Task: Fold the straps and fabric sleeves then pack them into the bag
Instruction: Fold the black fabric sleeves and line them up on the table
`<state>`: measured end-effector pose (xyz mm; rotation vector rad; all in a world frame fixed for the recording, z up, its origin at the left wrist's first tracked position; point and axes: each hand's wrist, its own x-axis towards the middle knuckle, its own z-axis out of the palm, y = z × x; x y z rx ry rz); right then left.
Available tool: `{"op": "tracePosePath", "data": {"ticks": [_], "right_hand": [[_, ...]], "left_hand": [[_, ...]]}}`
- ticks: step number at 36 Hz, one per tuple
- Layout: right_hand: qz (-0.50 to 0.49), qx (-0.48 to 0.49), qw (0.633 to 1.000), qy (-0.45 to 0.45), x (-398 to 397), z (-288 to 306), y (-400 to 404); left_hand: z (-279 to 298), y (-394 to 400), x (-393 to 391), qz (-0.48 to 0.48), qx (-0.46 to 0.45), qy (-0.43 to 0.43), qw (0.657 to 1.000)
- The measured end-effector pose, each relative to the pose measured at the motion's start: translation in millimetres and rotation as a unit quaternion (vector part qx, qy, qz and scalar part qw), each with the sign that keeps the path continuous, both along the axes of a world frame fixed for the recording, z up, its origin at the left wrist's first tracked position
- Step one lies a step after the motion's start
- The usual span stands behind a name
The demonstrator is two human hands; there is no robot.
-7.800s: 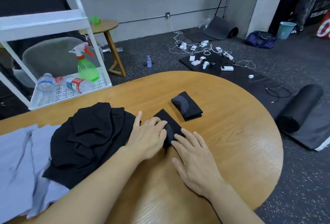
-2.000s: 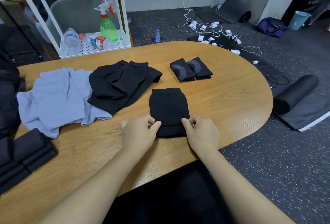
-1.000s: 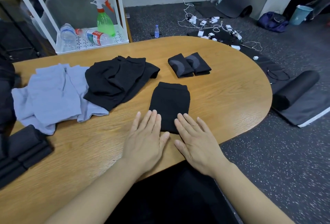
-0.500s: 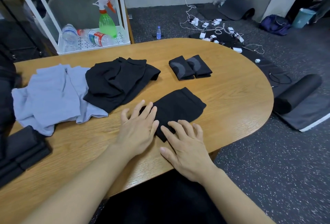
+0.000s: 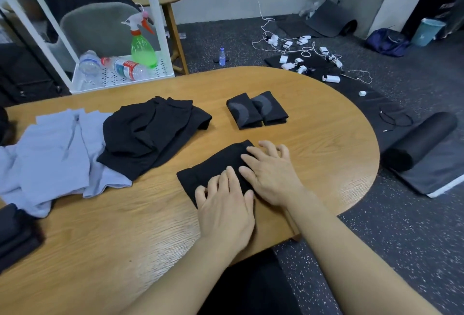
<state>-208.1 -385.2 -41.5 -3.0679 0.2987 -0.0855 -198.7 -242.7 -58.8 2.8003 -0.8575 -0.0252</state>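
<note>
Both hands have shifted right and up along the black sleeve (image 5: 216, 164) since half a second ago. The sleeve itself stays angled on the wooden table (image 5: 326, 139), low end near-left, high end far-right. Left hand, which sat partly on bare wood, now lies over the sleeve's near end. Right hand has moved from the near edge to the far end.

Surroundings, left to right:
- dark folded stack (image 5: 15, 234) at the table's left edge, partly cut off
- grey-blue garment (image 5: 52, 149), spread flat
- black clothing pile (image 5: 150, 131), overlapping the grey-blue garment's right side
- white shelf cart (image 5: 120, 73) behind the table, holding two lying water bottles (image 5: 128, 68) and an upright green spray bottle (image 5: 141, 48)
- two folded sleeves (image 5: 256, 114) side by side, touching each other, farther back on the table, well apart from the hands
- chargers and white cables (image 5: 301, 53) on the floor
- rolled dark mat (image 5: 419, 141) on the floor, right of the table

Nothing lies between the hands and the black sleeve.

Left hand (image 5: 226, 209): fingers bent at the knuckles, tips pressing down on the sleeve's near part. Whether they pinch fabric, cannot tell.
Right hand (image 5: 271, 171): palm down, fingers spread and slightly bent, pressing the sleeve's far-right end flat; fingertips reach past its edge onto wood. Thumbs nearly touch.
</note>
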Motion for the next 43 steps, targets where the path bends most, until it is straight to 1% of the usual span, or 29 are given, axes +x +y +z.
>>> {"op": "tracePosePath", "data": {"ticks": [3,6,10,12,17,19,23,27,29,32,35,38,43], "right_hand": [[-0.013,-0.004,1.000,0.001,-4.6,-2.7,-2.6],[-0.036,-0.009,0.999,-0.009,-16.9,-5.8,-0.6],[-0.083,-0.009,0.996,0.012,-37.7,-19.4,8.1],[-0.099,-0.030,0.995,-0.009,-45.9,-27.5,15.6],[-0.138,-0.054,0.987,-0.066,-54.3,-36.0,34.4],[-0.152,-0.047,0.985,-0.065,-55.9,-36.4,42.4],[-0.169,-0.045,0.982,-0.065,-57.2,-37.4,52.0],[-0.162,-0.042,0.984,-0.063,-57.1,-34.0,49.9],[-0.148,-0.031,0.986,-0.071,-55.6,-28.1,43.8],[-0.104,-0.016,0.990,-0.091,-49.7,-15.7,31.8],[-0.059,-0.009,0.996,-0.059,-40.3,-6.2,20.8],[-0.041,-0.015,0.998,-0.033,-34.9,-3.1,10.5],[-0.048,-0.026,0.998,-0.027,-46.2,-0.8,14.4]], "left_hand": [[-0.6,-1.0,5.7,-0.015,0.022,-0.012,1.000],[-0.7,3.4,14.4,-0.063,0.054,-0.037,0.996],[-5.9,17.8,30.4,-0.126,0.051,-0.076,0.988],[-11.1,25.8,40.5,-0.169,0.045,-0.107,0.979],[-4.0,40.1,68.1,-0.263,0.075,-0.110,0.955],[-3.0,43.7,76.7,-0.288,0.087,-0.114,0.947],[-2.2,47.5,85.9,-0.318,0.084,-0.117,0.937],[-3.8,47.6,86.7,-0.320,0.078,-0.121,0.936],[-5.5,48.6,79.7,-0.309,0.062,-0.120,0.941],[-3.4,49.1,52.1,-0.266,-0.005,-0.083,0.960],[-0.1,45.5,19.2,-0.212,-0.067,-0.045,0.974],[-0.9,42.5,4.2,-0.172,-0.060,-0.047,0.982],[-0.9,54.6,18.4,-0.149,-0.055,-0.054,0.986]]}}
